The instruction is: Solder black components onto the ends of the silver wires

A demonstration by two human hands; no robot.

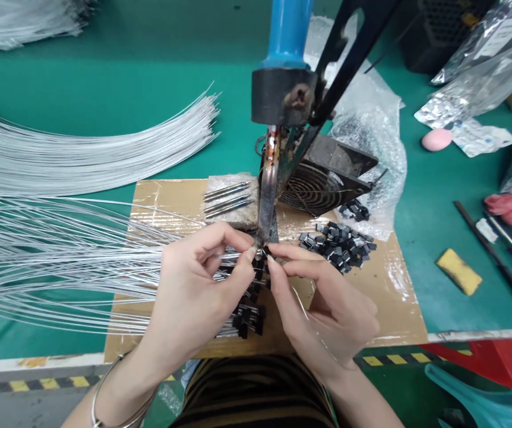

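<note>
My left hand [200, 291] pinches the end of a thin pale wire between thumb and forefinger. Close against it, my right hand [325, 297] pinches a tiny black part [265, 252]. A thin silvery strand, which looks like solder wire [301, 302], runs across the right fingers and palm. Just above both fingertips is the tip of a mounted soldering iron [268, 208]; whether it touches the part cannot be made out. Beneath and beside the left hand lie wires with black ends [249, 320]. Loose small black parts [343, 245] are heaped right of the iron.
Cardboard [389, 297] covers the green bench [117, 95]. A wire bundle [104, 157] lies at left. Behind the iron stand a black fan [322, 187] and bubble wrap [367, 142]. Metal rods [227, 199] rest on a wrapped block. A yellow sponge [459, 271] lies right.
</note>
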